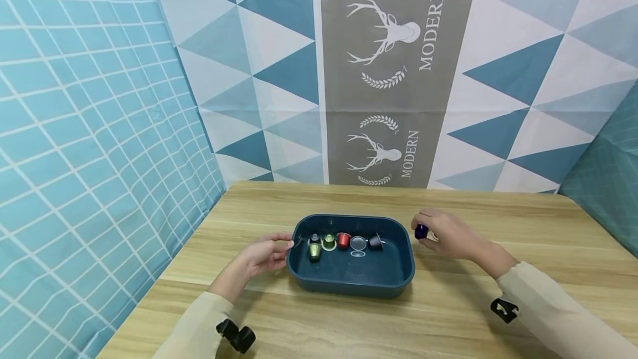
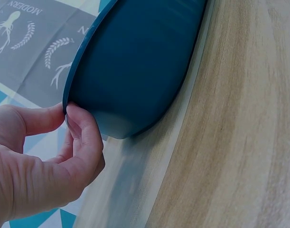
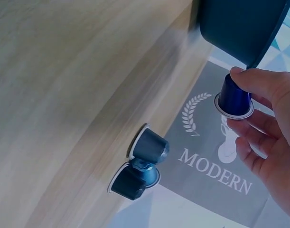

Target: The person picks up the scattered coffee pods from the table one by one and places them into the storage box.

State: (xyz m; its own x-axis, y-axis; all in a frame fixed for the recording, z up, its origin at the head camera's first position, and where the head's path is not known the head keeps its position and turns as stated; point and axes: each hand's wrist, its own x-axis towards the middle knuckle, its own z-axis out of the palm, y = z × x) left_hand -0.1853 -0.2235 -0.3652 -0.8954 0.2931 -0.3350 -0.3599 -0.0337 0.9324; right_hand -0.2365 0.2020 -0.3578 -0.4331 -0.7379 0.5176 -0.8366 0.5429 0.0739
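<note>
My left hand (image 1: pixel 266 255) pinches the left rim of a dark blue plastic basin (image 1: pixel 349 287) between thumb and fingers; in the left wrist view the thumb lies against one side of the rim (image 2: pixel 69 90). Just past the basin's right end, my right hand (image 1: pixel 451 234) holds a shiny dark blue coffee capsule (image 3: pixel 235 97) by thumb and fingertips, its silver-rimmed wide end turned downward in the head view's direction of the table. Inside the basin lie several coffee capsules, among them a red one (image 1: pixel 343 240), a light green one (image 1: pixel 314 252) and a dark one (image 1: pixel 375 242).
Three dark teal capsules (image 3: pixel 152 146) cluster on the wooden table (image 3: pixel 78 95) in the right wrist view; my right hand hides them in the head view. A patterned cloth (image 1: pixel 379 87) hangs behind the table, and a blue checked cloth (image 1: pixel 99 126) hangs at the left.
</note>
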